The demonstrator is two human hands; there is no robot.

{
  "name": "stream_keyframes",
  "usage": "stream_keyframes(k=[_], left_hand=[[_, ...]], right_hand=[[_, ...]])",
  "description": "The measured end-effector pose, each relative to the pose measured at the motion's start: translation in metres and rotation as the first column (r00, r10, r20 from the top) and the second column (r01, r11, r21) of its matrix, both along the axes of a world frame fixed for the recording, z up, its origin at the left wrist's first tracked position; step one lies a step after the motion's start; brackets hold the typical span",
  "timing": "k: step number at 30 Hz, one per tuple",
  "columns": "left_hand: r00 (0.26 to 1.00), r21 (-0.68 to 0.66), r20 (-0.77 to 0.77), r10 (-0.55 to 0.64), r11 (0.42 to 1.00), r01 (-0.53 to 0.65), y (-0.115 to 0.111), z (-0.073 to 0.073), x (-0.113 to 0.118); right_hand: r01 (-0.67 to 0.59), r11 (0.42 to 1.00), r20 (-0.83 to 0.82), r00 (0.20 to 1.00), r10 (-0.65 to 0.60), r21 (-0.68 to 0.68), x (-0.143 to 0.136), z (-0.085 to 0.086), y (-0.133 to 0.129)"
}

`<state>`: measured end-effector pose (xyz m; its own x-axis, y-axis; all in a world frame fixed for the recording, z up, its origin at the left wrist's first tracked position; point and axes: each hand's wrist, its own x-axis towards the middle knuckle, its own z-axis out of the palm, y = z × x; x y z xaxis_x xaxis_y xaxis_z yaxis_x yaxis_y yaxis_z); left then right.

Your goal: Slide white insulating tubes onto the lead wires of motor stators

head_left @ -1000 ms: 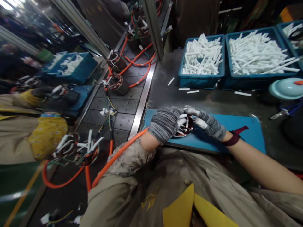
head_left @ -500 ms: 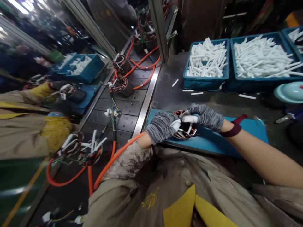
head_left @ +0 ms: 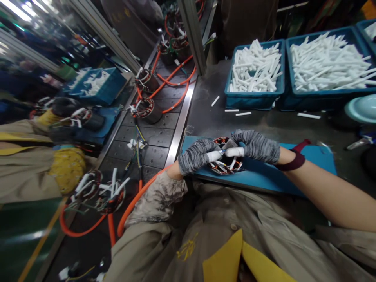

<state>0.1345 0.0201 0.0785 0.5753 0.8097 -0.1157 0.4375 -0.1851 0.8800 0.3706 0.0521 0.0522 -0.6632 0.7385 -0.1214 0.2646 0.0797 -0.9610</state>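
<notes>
A motor stator (head_left: 225, 169) with copper windings and short white sleeves sits on a blue mat (head_left: 272, 174) in front of me. My left hand (head_left: 194, 157), in a grey striped glove with a white-covered thumb, is closed at the stator's left rim. Over the opening, my right hand (head_left: 256, 146), gloved the same way, pinches close to the left fingertips. A thin bluish wire (head_left: 223, 151) shows between the two thumbs, and both hands appear to grip it. The fingers hide the upper part of the stator.
Blue bins (head_left: 255, 100) of white sleeves stand at the back right, with loose sleeves (head_left: 243, 114) before them. On the left, a conveyor (head_left: 158, 138) carries stators (head_left: 149, 110) with orange cables. A co-worker's yellow-sleeved arm (head_left: 67, 170) is at far left. A pale green bowl (head_left: 362, 109) stands right.
My fingertips have drawn apart slightly, the left hand shifting a little left, and the thin wire between the thumbs now shows. The stator stays on the mat. The view has shifted slightly.
</notes>
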Motion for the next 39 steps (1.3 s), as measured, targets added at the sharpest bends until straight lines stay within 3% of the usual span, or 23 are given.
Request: stream_keyframes(k=[4,6,9,11,13,16,20,24,27,29,31,33,35,39], left_hand=[[1.000,-0.170,-0.011,0.018,0.985,-0.020,0.001,0.008,0.001],[0.999,-0.186,-0.046,-0.010,0.983,0.002,0.004,0.008,0.003],[0.949,0.015,-0.293,-0.120,0.991,0.130,0.010,0.005,0.006],[0.848,0.170,-0.519,-0.105,0.960,0.223,0.013,0.003,0.007],[0.770,0.241,-0.636,-0.050,0.935,0.260,0.013,0.005,0.009],[0.713,0.259,-0.701,-0.001,0.931,0.256,0.009,0.012,0.016],[0.596,0.306,-0.798,0.090,0.913,0.271,0.009,0.017,0.048],[0.604,0.354,-0.789,0.113,0.887,0.297,-0.001,0.022,0.073],[0.647,0.540,-0.701,0.301,0.816,0.205,-0.030,0.030,0.055],[0.658,0.608,-0.656,0.369,0.775,0.172,-0.050,0.029,0.029],[0.673,0.565,-0.679,0.293,0.794,0.224,-0.060,0.021,0.004],[0.702,0.484,-0.697,0.143,0.817,0.314,-0.057,0.006,-0.012],[0.709,0.426,-0.702,0.068,0.838,0.341,-0.047,-0.006,-0.015],[0.604,0.394,-0.768,0.213,0.900,0.183,-0.037,-0.008,0.011]], right_hand=[[-0.051,0.999,-0.058,0.997,0.050,-0.010,0.003,-0.002,0.003],[-0.083,0.997,-0.073,0.994,0.082,-0.007,0.002,-0.004,0.004],[-0.024,0.969,0.052,0.999,0.011,0.245,-0.003,-0.009,0.001],[-0.015,0.891,0.166,0.984,-0.068,0.454,-0.006,-0.011,-0.002],[-0.026,0.837,0.177,0.981,-0.085,0.546,-0.003,-0.013,-0.005],[0.052,0.869,0.014,0.998,-0.067,0.492,0.013,-0.017,-0.004],[0.220,0.943,-0.120,0.973,-0.196,0.251,0.033,-0.026,0.001],[0.301,0.936,-0.111,0.952,-0.285,0.184,0.041,-0.030,-0.006],[0.317,0.933,-0.117,0.947,-0.300,0.169,0.047,-0.026,-0.029],[0.211,0.970,-0.096,0.975,-0.200,0.119,0.048,-0.024,-0.047],[0.098,0.990,-0.084,0.992,-0.090,0.098,0.042,-0.026,-0.062],[0.063,0.986,-0.093,0.994,-0.049,0.153,0.031,-0.033,-0.068],[0.099,0.968,-0.095,0.992,-0.079,0.230,0.021,-0.041,-0.066],[0.125,0.950,-0.008,0.992,-0.128,0.286,0.021,-0.036,-0.037]])
